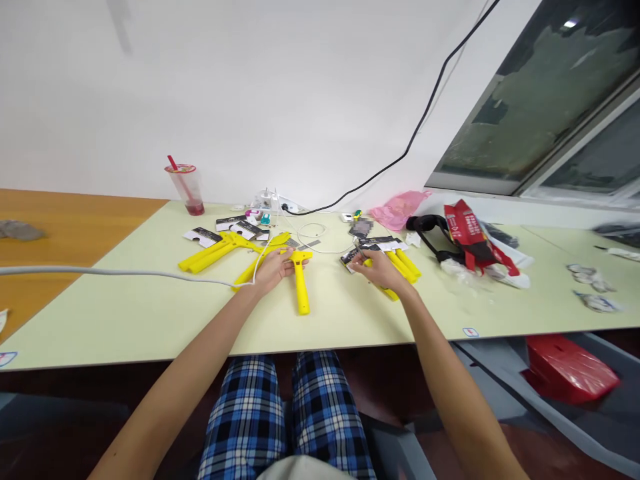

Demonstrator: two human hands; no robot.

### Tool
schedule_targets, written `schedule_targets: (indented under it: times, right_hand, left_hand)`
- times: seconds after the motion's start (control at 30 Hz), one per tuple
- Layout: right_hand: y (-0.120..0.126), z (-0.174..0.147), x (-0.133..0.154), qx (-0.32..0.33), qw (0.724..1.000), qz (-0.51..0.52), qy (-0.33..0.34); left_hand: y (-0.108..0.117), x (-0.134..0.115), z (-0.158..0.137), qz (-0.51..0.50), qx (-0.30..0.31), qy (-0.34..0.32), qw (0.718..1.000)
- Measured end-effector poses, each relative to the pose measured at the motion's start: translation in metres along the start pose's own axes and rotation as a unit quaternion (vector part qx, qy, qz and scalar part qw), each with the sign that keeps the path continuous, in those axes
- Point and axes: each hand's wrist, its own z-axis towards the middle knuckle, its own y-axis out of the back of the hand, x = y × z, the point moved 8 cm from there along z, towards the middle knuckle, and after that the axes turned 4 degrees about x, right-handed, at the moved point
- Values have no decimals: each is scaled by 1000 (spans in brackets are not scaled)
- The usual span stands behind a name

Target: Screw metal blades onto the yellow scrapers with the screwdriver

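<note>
My left hand (pixel 274 272) holds a yellow T-shaped scraper handle (pixel 302 290) by its crosspiece, with the grip pointing toward me. My right hand (pixel 379 268) has its fingers pinched together over the black-and-white cards; a small thin dark thing shows at the fingertips, too small to name. Beneath and beside that hand lie more yellow handles (pixel 407 265), partly covered by printed cards (pixel 383 243). Left of my left hand, several yellow T-shaped handles (pixel 215 253) lie in a loose pile near black-and-white cards (pixel 202 237).
A white cable (pixel 150 274) crosses over my left wrist. Behind stand a power strip (pixel 270 200) and a cup with a red straw (pixel 186 190). To the right are a pink plastic bag (pixel 399 211), a red package (pixel 467 230) and black headphones (pixel 431 227).
</note>
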Motion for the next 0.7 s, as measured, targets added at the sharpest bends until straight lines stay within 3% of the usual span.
schedule_targets:
  times: [0.1, 0.23, 0.43, 0.7]
  right_hand:
    - [34, -17, -13, 24, 990, -140, -9]
    - [53, -32, -26, 65, 963, -247, -87]
    - [60, -61, -24, 143, 937, -263, -180]
    - [48, -66, -17, 161, 922, -301, -183]
  left_hand:
    - [-3, 3, 1, -9, 10, 5, 1000]
    - [-5, 5, 0, -6, 30, 11, 999]
    - [-1, 5, 1, -9, 10, 4, 1000]
    - [-3, 6, 2, -23, 21, 11, 999]
